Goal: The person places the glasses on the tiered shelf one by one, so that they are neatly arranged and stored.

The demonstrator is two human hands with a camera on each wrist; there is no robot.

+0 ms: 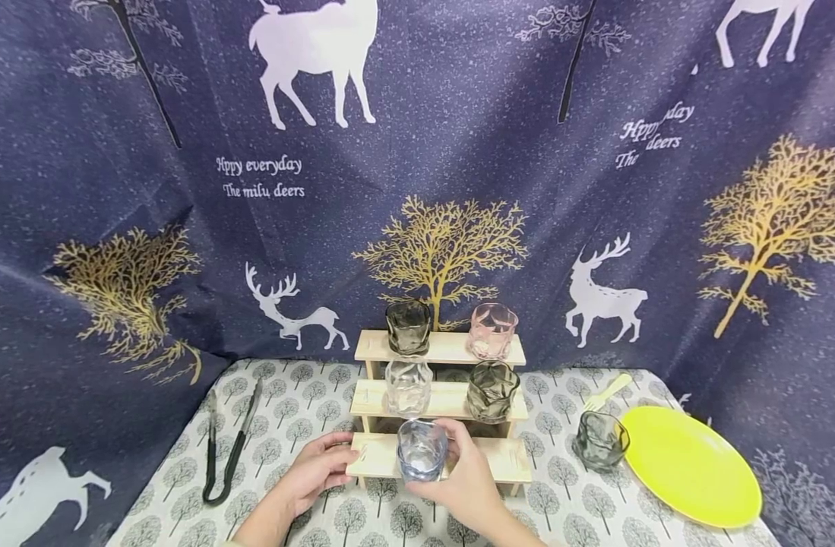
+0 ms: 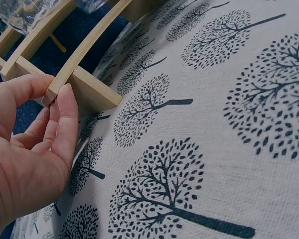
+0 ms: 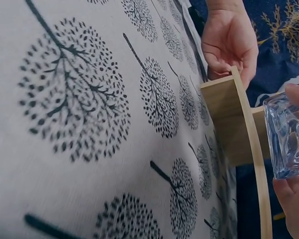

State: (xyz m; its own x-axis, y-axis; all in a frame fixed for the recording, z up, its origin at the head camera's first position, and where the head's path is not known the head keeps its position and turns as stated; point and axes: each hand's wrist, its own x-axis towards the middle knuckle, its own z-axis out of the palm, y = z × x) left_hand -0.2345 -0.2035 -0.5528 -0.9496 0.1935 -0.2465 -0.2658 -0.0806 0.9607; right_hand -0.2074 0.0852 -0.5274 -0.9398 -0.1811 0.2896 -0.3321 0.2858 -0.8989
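My right hand (image 1: 466,480) grips a clear bluish glass cup (image 1: 422,450) at the lowest tier of a three-step wooden display rack (image 1: 506,459). In the right wrist view the cup (image 3: 288,134) is right by the tier's board; whether it touches the wood I cannot tell. My left hand (image 1: 319,471) pinches the left end of that lowest board (image 2: 70,69) between thumb and fingers. A clear cup (image 1: 408,387) and a dark grey cup (image 1: 493,391) stand on the middle tier. On the top tier are another dark cup (image 1: 409,327) and a pink cup (image 1: 492,331).
Black-handled tongs (image 1: 227,456) lie on the tree-print tablecloth (image 1: 273,433) to the left. At the right are a grey glass cup (image 1: 600,442), a yellow plate (image 1: 691,467) and a pale yellow fork (image 1: 607,392). A dark blue deer-print curtain (image 1: 431,152) hangs behind the rack.
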